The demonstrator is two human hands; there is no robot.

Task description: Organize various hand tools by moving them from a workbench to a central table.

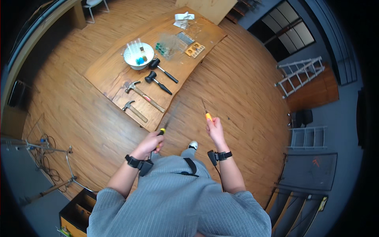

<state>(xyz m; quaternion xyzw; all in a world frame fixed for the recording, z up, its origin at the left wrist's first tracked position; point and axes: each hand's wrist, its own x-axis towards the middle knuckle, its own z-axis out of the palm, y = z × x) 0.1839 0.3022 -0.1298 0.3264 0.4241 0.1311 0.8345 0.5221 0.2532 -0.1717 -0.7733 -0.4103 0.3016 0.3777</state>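
My left hand [150,143] grips a screwdriver [163,128] with a yellow and black handle, its shaft pointing up toward the wooden table's near edge. My right hand [215,128] holds a second screwdriver [206,112] with an orange handle, its thin shaft angled up and left over the floor. Both hands are raised in front of me, apart from each other, just short of the wooden table [114,75].
On the table lie two claw hammers [144,96] [134,110], two black mallets [158,83] [162,70], a white bowl [138,56] with small items, clear plastic bags and a wooden block. A stepladder [300,75] stands right; cables and a stand lie left.
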